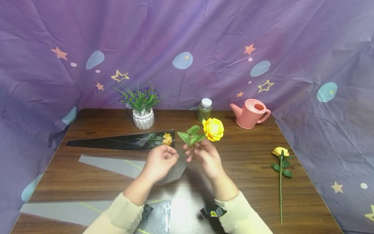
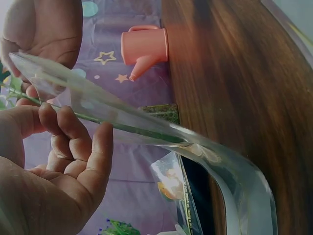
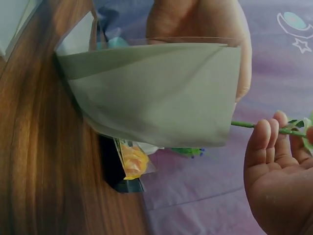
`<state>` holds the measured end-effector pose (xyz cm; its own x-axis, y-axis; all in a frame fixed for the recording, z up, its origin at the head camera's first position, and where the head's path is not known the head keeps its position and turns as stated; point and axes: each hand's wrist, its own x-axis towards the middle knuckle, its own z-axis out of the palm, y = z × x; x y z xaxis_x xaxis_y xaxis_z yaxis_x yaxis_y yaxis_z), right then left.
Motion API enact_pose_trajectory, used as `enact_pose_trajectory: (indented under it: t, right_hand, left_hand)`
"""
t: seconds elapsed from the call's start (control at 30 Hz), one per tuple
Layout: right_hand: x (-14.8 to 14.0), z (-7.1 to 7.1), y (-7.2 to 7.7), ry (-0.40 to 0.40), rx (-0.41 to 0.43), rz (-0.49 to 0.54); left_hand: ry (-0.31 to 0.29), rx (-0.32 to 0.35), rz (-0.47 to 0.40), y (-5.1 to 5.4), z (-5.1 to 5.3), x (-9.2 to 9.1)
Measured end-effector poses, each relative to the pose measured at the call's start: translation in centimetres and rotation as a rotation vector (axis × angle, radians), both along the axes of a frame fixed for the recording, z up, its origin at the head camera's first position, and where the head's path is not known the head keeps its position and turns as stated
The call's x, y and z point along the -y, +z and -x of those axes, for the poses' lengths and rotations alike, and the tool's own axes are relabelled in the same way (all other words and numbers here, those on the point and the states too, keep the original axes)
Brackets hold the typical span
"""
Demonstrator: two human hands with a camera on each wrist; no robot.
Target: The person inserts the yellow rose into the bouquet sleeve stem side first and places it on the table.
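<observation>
My right hand (image 1: 205, 157) pinches the green stem of a yellow artificial rose (image 1: 213, 129) just under its leaves. The stem (image 2: 137, 131) runs down inside a clear plastic flower sleeve (image 3: 156, 93). My left hand (image 1: 160, 162) pinches that sleeve near its raised wide mouth; the sleeve hides its fingertips in the right wrist view. The narrow tail of the sleeve (image 1: 108, 164) bends onto the table and points left. Beyond the hands lies a black-backed sleeve (image 1: 99, 142) with a yellow rose (image 1: 167, 139) in it.
More clear sleeves (image 1: 67, 209) lie at the front, partly under my forearms. Another yellow rose (image 1: 281, 182) lies at the right. Along the back stand a white potted plant (image 1: 143, 118), a lidded jar (image 1: 204, 112) and a pink watering can (image 1: 249, 115). A purple cloth hangs behind.
</observation>
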<state>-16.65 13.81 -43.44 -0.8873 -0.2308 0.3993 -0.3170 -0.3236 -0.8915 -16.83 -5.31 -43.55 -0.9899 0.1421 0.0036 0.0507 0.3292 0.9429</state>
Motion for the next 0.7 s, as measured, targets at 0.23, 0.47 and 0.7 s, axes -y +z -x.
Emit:
enact_pose_trajectory:
  t: [0.23,0.47,0.7]
  right_hand:
    - [0.81,-0.08,-0.02,-0.215,-0.065,-0.153]
    - [0.57,-0.39,0.28,-0.266,-0.106,-0.261]
    - [0.82,-0.25,0.3,-0.409,-0.097,-0.311]
  left_hand:
    - [-0.005,0.001,-0.011,0.06,0.0,-0.11]
    - [-0.003,0.006,-0.04,0.14,0.04,0.04]
    - [0.038,-0.022,-0.062,0.34,0.03,0.17]
